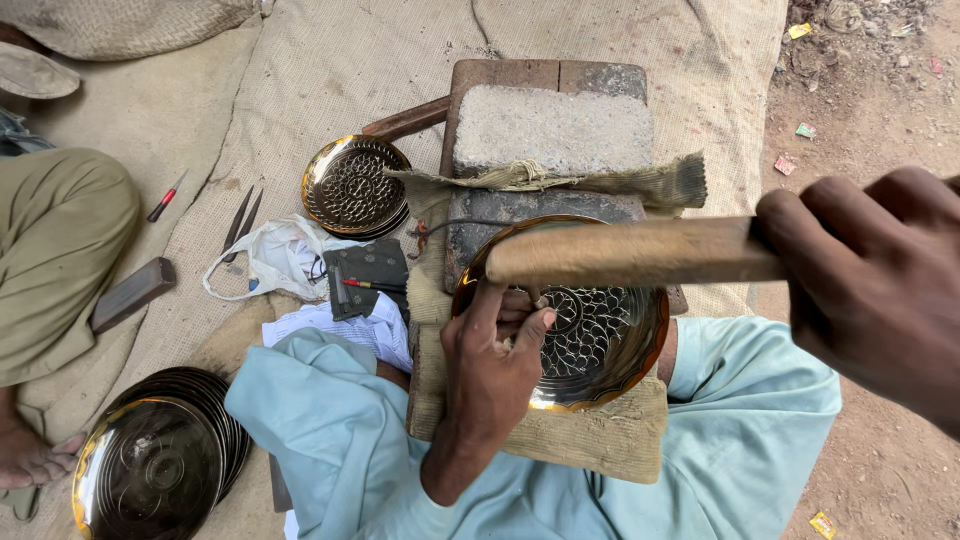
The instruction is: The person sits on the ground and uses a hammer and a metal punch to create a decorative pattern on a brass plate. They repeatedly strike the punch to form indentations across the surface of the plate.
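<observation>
I sit on the ground w/ a brass plate (600, 345) on a cloth pad (590, 435) across my lap. The plate is shiny and round, w/ a cut pattern of curls in the middle.

My left hand (492, 365) is on the plate's left side. Its fingers are pinched shut on a small metal tool, I think a punch, but it's mostly hidden so I can't tell its shape. The tip looks to touch the plate.

My right hand (870, 285) is up high, close to the camera. It is clenched tight on a wood stick (625, 253), maybe a hammer handle. The stick lies sideways over the top of the plate, not touching it. It's a bit blurry.

Just past the plate is a gray stone block (552, 128) on a wood board (500, 75). A strip of frayed cloth (600, 182) lies across the block.

To the left is one more patterned plate (352, 186), tilted by the board. Near it are scissors (240, 222), a white bag (270, 258) and a dark pouch (370, 275) w/ a red pen thing in it. A red-handled tool (163, 200) lies further left on the mat (330, 60).

Low on the left is a stack of plain plates (155, 465). Another person's leg (55, 255) in tan cloth is at the left edge, w/ a bare foot by the stack.
</observation>
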